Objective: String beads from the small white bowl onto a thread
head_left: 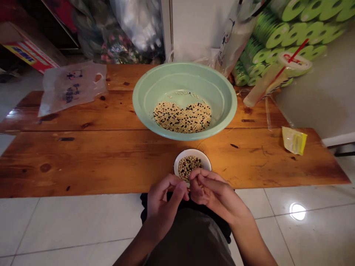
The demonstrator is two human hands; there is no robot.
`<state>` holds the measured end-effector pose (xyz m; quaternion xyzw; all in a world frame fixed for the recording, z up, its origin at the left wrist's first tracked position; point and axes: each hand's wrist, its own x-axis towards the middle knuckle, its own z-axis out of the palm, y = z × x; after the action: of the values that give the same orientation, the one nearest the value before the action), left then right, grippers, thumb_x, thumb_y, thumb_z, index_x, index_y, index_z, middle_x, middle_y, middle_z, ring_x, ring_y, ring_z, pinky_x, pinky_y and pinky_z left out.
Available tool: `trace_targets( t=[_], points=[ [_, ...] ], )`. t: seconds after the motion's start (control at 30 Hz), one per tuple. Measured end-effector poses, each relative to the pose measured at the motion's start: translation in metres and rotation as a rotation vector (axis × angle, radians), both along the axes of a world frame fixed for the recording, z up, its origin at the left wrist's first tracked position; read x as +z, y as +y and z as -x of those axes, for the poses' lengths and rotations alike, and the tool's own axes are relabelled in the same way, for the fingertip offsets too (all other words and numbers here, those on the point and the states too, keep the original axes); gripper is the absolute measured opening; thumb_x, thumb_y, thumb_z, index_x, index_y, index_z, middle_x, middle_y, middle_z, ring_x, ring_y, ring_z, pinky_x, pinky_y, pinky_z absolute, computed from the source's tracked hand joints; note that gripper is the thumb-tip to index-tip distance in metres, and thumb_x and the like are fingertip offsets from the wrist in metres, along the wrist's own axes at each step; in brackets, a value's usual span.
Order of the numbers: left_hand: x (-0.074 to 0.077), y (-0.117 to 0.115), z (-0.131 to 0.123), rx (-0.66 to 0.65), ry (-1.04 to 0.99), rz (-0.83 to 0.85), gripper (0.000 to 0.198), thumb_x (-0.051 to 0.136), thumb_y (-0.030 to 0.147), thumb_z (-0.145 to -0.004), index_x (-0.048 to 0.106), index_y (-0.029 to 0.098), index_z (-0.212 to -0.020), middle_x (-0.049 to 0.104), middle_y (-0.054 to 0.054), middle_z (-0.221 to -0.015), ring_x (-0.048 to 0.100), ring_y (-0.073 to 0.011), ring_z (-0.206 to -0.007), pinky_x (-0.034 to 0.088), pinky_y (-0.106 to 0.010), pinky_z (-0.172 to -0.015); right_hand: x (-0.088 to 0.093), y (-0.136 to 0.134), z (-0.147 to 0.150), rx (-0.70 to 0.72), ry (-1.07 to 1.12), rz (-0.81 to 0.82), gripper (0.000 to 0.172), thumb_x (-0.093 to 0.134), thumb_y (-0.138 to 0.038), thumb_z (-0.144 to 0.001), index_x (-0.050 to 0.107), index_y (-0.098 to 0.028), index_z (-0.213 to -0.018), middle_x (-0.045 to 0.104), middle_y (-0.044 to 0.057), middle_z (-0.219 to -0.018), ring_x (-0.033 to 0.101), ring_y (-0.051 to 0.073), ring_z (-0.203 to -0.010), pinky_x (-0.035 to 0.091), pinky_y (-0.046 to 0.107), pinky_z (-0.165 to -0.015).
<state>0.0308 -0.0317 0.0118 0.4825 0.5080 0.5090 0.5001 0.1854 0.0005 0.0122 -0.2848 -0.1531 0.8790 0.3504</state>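
The person's left hand [163, 207] and right hand [213, 195] hover close together just above a small white enamel bowl with a dark rim [192, 152], which sits at the near edge of a knotty orange-brown wooden table [83, 162]. The left fingers curl loosely, with the thumb pressed in towards the right hand. The right fingers bend down over the bowl's near side, and their tips draw together towards the thumb, but whether they pinch anything is hidden. The bowl holds a heap of small round seeds [190, 166], mostly pale with dark ones among them.

Beyond it, a wide pale green plastic basin [183, 70] holds a larger spread of the same pale and dark seeds [182, 117]. A translucent plastic bag printed with dark cartoon figures [72, 88] lies to the left of the basin. To the right are a clear plastic cup with a red straw [280, 77], lying tilted, and a small yellow packet [294, 140], whose print is unreadable. Rolls of bright green material [271, 44] are stacked behind them. A cardboard box with red, yellow and blue print [30, 55] stands far left, its lettering too blurred to read
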Motion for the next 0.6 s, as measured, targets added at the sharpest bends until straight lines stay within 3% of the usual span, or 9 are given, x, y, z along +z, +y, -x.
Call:
trace_targets(
  t=[0.17, 0.37, 0.43, 0.53, 0.6],
  points=[
    [0.006, -0.001, -0.001, -0.022, -0.02, 0.089, 0.029, 0.049, 0.033, -0.095, 0.058, 0.018, -0.071, 0.059, 0.001, -0.067, 0.055, -0.0103, -0.065, 0.044, -0.021, -0.064, -0.006, 0.003, 0.0, 0.021, -0.037, 0.016, 0.016, 0.06, -0.023, -0.089, 0.071, -0.013, -0.093, 0.035, -0.005, -0.057, 0.022, 0.005, -0.049, 0.016, 0.018, -0.044],
    [0.006, -0.003, 0.003, -0.056, -0.144, 0.152, 0.03, 0.048, 0.037, -0.095, 0.054, 0.018, -0.072, 0.058, 0.001, -0.069, 0.054, -0.0102, -0.065, 0.043, -0.023, -0.066, -0.015, 0.006, -0.001, -0.067, -0.08, 0.063, 0.02, 0.066, -0.016, -0.082, 0.073, -0.006, -0.097, 0.04, -0.002, -0.064, 0.028, 0.006, -0.054, 0.022, 0.018, -0.046],
    [0.008, -0.01, 0.01, -0.248, -0.236, 0.195, 0.034, 0.044, 0.043, -0.096, 0.049, 0.019, -0.072, 0.059, 0.002, -0.061, 0.053, -0.0103, -0.057, 0.042, -0.023, -0.06, -0.014, 0.006, -0.002, -0.089, -0.076, 0.073, 0.018, 0.066, -0.015, -0.081, 0.074, -0.006, -0.095, 0.04, -0.002, -0.065, 0.028, 0.005, -0.054, 0.023, 0.019, -0.047],
    [0.011, -0.025, 0.023, -0.753, -0.27, 0.234, 0.037, 0.04, 0.049, -0.095, 0.052, 0.02, -0.074, 0.059, 0.001, -0.058, 0.051, -0.0104, -0.049, 0.039, -0.023, -0.049, -0.011, 0.006, -0.006, -0.108, -0.074, 0.063, 0.017, 0.065, -0.014, -0.082, 0.074, -0.006, -0.094, 0.039, -0.002, -0.064, 0.028, 0.005, -0.054, 0.022, 0.019, -0.048],
    [0.012, -0.034, 0.028, -0.902, -0.25, 0.193, 0.034, 0.046, 0.047, -0.094, 0.059, 0.019, -0.08, 0.063, -0.001, -0.069, 0.055, -0.0106, -0.056, 0.045, -0.023, -0.052, -0.011, 0.006, -0.008, -0.111, -0.084, 0.058, 0.018, 0.064, -0.015, -0.082, 0.074, -0.006, -0.094, 0.039, -0.002, -0.064, 0.029, 0.005, -0.054, 0.022, 0.019, -0.047]
  ],
)
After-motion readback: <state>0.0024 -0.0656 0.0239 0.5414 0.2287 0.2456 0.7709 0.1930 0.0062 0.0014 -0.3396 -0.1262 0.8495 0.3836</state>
